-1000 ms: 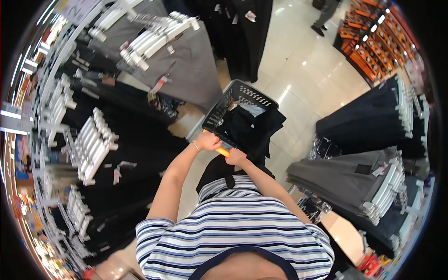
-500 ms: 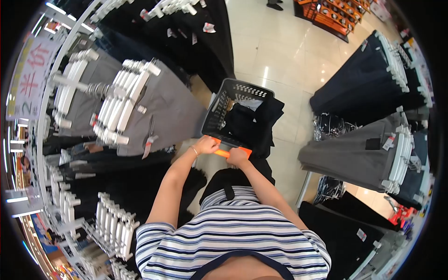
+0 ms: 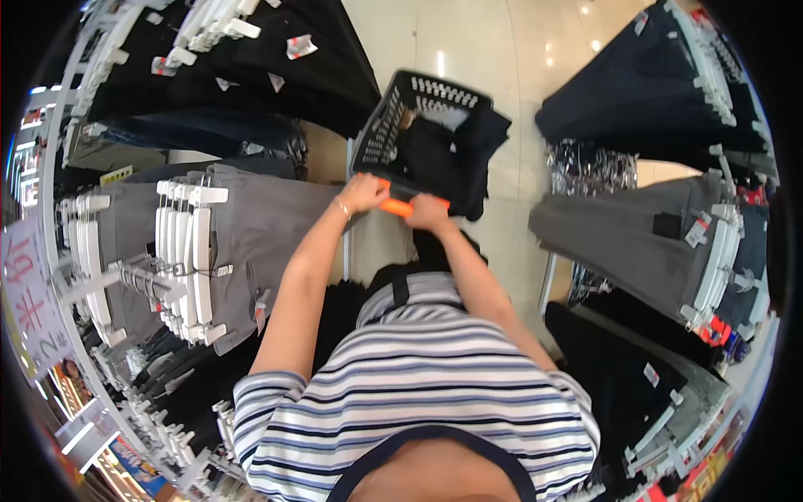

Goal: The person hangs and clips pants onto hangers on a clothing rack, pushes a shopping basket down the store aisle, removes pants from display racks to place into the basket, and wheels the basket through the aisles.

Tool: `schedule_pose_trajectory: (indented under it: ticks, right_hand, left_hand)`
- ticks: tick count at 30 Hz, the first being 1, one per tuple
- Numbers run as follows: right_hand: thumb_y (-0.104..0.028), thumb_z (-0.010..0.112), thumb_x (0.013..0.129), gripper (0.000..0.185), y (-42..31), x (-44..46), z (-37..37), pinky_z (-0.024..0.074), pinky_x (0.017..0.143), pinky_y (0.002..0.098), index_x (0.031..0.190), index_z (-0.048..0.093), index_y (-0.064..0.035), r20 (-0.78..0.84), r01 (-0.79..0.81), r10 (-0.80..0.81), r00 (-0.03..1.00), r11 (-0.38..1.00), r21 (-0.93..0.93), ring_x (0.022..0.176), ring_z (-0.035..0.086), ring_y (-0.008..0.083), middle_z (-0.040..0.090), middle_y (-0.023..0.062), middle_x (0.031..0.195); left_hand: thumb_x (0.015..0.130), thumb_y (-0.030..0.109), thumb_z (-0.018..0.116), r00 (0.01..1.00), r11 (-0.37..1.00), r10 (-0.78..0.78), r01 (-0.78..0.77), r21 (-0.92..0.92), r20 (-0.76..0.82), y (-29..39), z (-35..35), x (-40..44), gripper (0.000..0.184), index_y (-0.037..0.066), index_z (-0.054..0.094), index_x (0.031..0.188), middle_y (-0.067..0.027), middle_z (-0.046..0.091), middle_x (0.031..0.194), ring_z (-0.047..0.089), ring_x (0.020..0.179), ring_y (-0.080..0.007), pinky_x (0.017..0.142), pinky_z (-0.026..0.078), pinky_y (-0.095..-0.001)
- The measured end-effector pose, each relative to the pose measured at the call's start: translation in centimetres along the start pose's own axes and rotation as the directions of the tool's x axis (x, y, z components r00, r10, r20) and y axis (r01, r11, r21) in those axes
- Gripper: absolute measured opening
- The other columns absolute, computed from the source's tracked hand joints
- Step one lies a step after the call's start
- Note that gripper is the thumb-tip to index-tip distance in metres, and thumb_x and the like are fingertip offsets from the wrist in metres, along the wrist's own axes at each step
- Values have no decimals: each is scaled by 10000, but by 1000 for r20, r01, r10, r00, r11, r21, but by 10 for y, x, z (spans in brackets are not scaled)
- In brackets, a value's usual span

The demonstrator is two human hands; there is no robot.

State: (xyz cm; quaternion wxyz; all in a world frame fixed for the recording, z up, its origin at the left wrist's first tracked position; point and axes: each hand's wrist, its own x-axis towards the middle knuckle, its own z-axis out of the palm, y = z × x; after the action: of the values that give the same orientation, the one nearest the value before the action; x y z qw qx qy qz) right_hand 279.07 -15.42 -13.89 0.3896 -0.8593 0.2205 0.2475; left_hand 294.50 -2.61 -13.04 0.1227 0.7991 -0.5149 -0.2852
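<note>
My left hand [image 3: 363, 193] is closed around the left part of an orange handle [image 3: 396, 207]. Closed too, my right hand [image 3: 428, 212] grips that handle nearer its right end. The handle belongs to a dark grey shopping basket [image 3: 381, 127] with perforated walls, just beyond my hands. Black garments [image 3: 425, 149] lie inside it, and dark cloth [image 3: 487, 134] hangs over its right side. Something pale shows among them near the far wall. Whether the basket rolls on wheels is hidden.
Grey trousers [image 3: 280, 222] on white hangers flank me at left, with black trousers [image 3: 326, 71] farther ahead. To the right hang more grey trousers [image 3: 611, 234] and dark navy ones [image 3: 611, 84]. Between the racks runs a shiny tiled floor [image 3: 468, 38]. A price sign [image 3: 29, 293] stands far left.
The racks on the left have slid down the view, and the basket and both hands sit higher in it. An orange shelf and a person's feet ahead have left view. Both hands keep their grip.
</note>
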Motion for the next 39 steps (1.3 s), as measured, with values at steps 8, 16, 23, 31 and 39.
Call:
schedule_pose_trajectory:
  ticks: [8, 16, 23, 31, 39]
  right_hand:
    - [-230, 587, 594, 274, 23, 72, -96, 498, 732, 405, 810, 684, -92, -156, -32, 39, 987, 999, 44, 826, 623, 308, 648, 152, 826]
    - [-233, 581, 595, 237, 51, 151, -192, 499, 707, 396, 774, 682, -116, -231, -91, 90, 969, 996, 6, 802, 625, 301, 651, 124, 796]
    - [-192, 583, 587, 231, 65, 225, -275, 507, 711, 399, 777, 680, -103, -362, -171, 186, 913, 983, 73, 801, 632, 296, 655, 131, 794]
    - [-269, 611, 574, 217, 90, 289, -357, 512, 681, 389, 727, 682, -133, -437, -278, 336, 834, 941, 193, 761, 635, 291, 650, 115, 752]
    - [-198, 572, 612, 232, 133, 334, -461, 494, 736, 404, 794, 689, -114, -418, -323, 483, 769, 858, 398, 814, 625, 308, 653, 139, 809]
  left_hand:
    - [735, 346, 508, 1000, 999, -9, 9, 32, 28, -15, -43, 127, 326, 67, 665, 670, -166, 602, 630, 600, 625, -345, 615, 490, -427]
    - [792, 334, 489, 990, 991, 130, -131, 15, 57, -27, -97, 259, 352, 58, 657, 653, -171, 602, 637, 600, 631, -344, 619, 490, -432]
    - [797, 338, 482, 951, 951, 299, -303, 58, 73, -47, -146, 393, 368, 65, 646, 614, -160, 598, 599, 603, 581, -337, 583, 496, -433]
    - [760, 319, 494, 848, 858, 499, -512, 37, 177, -48, -193, 538, 309, 77, 634, 630, -161, 577, 577, 574, 538, -347, 525, 465, -444]
    - [770, 335, 494, 794, 811, 552, -583, 59, 253, -11, -231, 684, 336, 71, 660, 645, -162, 592, 592, 596, 568, -340, 566, 489, -432]
